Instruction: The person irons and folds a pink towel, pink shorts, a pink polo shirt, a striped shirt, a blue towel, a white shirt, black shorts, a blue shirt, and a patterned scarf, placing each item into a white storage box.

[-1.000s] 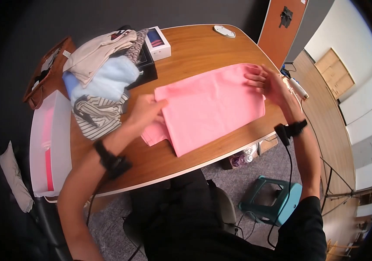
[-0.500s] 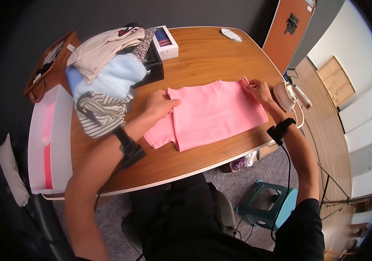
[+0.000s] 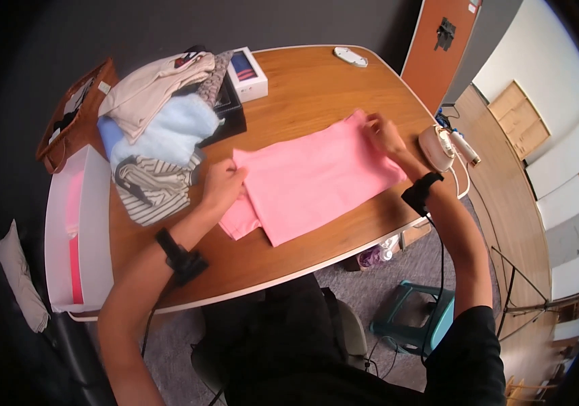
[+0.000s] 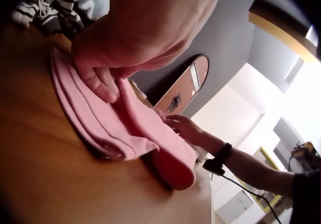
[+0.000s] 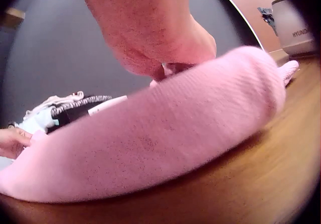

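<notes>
Black clothing [image 3: 269,331] filled the nearest ground, with a teal stool [image 3: 411,314] just off to the right, and above it came the near edge of the wooden table [image 3: 330,74]. On that wood, in the middle, lay the pink garment [image 3: 316,179], folded into a broad panel, a smaller flap poking out at its left end. And look at the hands: the left hand [image 3: 223,184] had the garment's left edge pinched, fingers clamped on the cloth beside the flap. Across from it, the right hand [image 3: 383,135] was at the upper right edge, its fingers bent and closed on the fabric, partly hidden behind the raised fold in the right wrist view. Each wrist wore a black strap with a small device. Left of the action stood a translucent bin [image 3: 93,230] with pink contents, and just beyond it came the pile: a striped garment [image 3: 157,196], a light blue fluffy garment [image 3: 181,128] over that, and a beige garment [image 3: 144,95] on top. A black box [image 3: 234,122] and a white box [image 3: 249,78] sat alongside, the brown basket [image 3: 73,122] on the pile's other side. Over on the right, near the right hand, was a cream appliance [image 3: 436,149]. Farther back, a white oval object [image 3: 350,56] rested near the far edge, and beyond the table rose a reddish-brown panel [image 3: 435,54].
</notes>
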Motion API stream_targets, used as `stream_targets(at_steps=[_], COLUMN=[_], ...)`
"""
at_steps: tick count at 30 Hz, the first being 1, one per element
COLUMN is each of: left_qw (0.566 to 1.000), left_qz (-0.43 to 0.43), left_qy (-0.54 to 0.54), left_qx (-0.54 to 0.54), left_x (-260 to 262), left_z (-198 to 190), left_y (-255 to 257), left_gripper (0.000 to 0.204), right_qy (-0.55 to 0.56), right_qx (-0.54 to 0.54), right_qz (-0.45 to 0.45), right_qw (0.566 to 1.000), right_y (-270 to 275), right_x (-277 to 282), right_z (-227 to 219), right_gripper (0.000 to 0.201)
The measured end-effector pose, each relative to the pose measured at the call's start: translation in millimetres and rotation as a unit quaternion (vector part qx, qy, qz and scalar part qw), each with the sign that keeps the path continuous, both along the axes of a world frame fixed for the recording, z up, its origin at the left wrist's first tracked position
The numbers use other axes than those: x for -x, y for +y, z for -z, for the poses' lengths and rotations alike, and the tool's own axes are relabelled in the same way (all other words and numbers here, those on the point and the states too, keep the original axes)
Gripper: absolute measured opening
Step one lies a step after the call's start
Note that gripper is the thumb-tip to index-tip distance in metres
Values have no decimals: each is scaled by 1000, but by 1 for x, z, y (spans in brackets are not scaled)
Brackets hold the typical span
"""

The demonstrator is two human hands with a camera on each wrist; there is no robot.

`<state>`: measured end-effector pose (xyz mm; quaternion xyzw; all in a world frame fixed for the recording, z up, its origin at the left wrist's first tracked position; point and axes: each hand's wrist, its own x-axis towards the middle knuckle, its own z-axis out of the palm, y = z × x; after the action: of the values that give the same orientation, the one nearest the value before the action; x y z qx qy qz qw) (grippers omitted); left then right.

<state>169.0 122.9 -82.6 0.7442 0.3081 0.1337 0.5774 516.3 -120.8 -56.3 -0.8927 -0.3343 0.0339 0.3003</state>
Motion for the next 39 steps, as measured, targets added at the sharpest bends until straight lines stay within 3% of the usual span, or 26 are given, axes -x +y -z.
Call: stream_targets(at_steps=[3,4,8,12,17,20,23,29,36,39], left_qw=[994,990,990,995,996,995,995,999,1000,999], left_qz=[-31,-18,30,33,12,12,9,4,2,4], left_qy=[-8,-6,-20,-26,-45,-48,-57,-27,-22,23], left_qx=[104,141,135,88,78,85,85,44,-8,-45], left_x=[3,6,15,12,11,11,11,7,4,9], left_z=[-14,-21,-19,-15,-10,-7,-4,0,24,6], left_y=[-9,-12,-16,-22,-25,-23,-23,-21,-9,-17], left_gripper=[27,38,65,75,74,71,68,74,82,84], right_qy=[11,2,-53,5,-42,-44,21,72,37,28], right_qx=[3,7,34,25,-102,-114,-199,-207,-159,-164], right_qz=[3,13,33,44,28,16,2,-3,-27,-26], right_qw=[1000,1000,997,999,994,992,980,976,986,986], right_y=[-11,-17,-47,-72,-91,-103,-111,-116,-120,-121], right_x=[19,15,20,42,55,62,65,71,74,79], right_z=[-5,-3,9,0,4,6,14,13,16,15], right_gripper=[63,64,67,56,37,30,26,24,31,34])
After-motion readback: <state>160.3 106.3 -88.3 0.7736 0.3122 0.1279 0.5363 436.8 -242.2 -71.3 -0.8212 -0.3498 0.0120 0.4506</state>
